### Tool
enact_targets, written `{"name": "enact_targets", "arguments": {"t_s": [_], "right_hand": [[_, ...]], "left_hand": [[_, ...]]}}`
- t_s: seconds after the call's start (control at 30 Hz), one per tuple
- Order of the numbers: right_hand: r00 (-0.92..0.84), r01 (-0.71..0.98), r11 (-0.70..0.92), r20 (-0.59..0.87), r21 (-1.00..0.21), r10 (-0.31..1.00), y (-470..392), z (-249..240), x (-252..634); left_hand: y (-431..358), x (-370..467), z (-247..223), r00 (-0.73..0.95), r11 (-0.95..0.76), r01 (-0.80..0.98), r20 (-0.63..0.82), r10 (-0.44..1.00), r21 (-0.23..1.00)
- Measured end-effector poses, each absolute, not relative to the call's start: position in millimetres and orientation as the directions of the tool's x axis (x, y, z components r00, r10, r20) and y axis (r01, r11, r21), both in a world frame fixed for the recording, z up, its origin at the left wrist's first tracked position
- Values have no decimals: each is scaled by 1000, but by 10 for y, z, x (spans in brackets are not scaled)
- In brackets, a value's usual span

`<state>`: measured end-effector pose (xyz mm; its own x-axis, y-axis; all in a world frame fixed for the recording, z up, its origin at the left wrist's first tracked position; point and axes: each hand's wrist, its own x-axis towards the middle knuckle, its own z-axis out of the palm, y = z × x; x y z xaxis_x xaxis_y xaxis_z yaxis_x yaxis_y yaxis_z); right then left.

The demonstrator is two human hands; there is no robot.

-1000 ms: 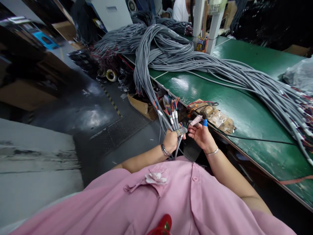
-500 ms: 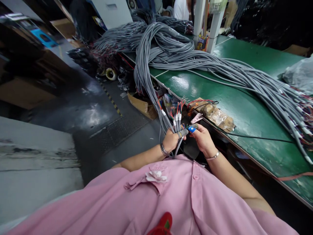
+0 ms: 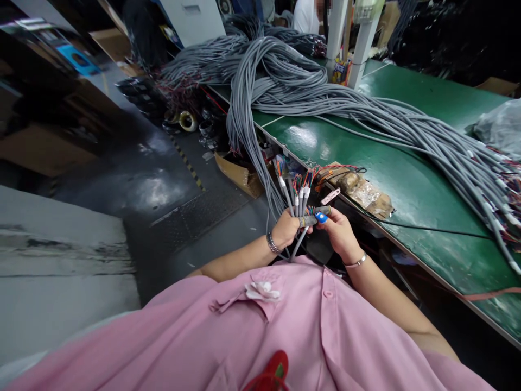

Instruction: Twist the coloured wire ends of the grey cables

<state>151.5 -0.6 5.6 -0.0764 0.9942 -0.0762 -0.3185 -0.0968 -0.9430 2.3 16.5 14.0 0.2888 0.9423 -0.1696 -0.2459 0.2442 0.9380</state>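
My left hand (image 3: 286,229) is closed around several grey cables (image 3: 296,209), whose stripped ends stand up with white bands and fanned coloured wires (image 3: 301,182). A grey cover (image 3: 307,221) sleeves one of its fingers. Close on the right, my right hand (image 3: 341,233) pinches at the short coloured wires (image 3: 311,209) of one cable end between the hands. A grey cover (image 3: 323,209) is on its forefinger, and a blue piece (image 3: 321,217) sits at the thumb tip. The exact pinch is partly hidden by the fingers.
A thick bundle of grey cables (image 3: 280,65) lies across the green table (image 3: 407,201) and hangs over its edge. A taped brown block (image 3: 362,195) and a pink clip-like piece (image 3: 330,196) are near that edge. Below stands a cardboard box (image 3: 240,176).
The wires at the cable ends in my left hand have spread further apart and shifted slightly right. Both hands stay together, with the right thumb turned a little.
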Motion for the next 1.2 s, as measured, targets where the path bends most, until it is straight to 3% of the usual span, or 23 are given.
{"name": "enact_targets", "arguments": {"t_s": [0.4, 0.7, 0.93, 1.2], "right_hand": [[-17, -363, -138, -142, -922, 990, 34, -26, 1520], [-8, -409, -146, -156, -901, 988, 62, -48, 1517], [-46, -411, -194, -192, -891, 980, 69, -14, 1511], [22, -396, -135, -156, -908, 987, 94, -36, 1450]], "left_hand": [[189, 45, 76, 167, 264, -298, -222, 961, 918], [222, 67, 58, 66, 189, -339, -177, 982, 922], [219, 93, 28, 89, 128, -332, -104, 991, 935], [180, 133, 26, 60, 150, -315, -138, 989, 937]]}}
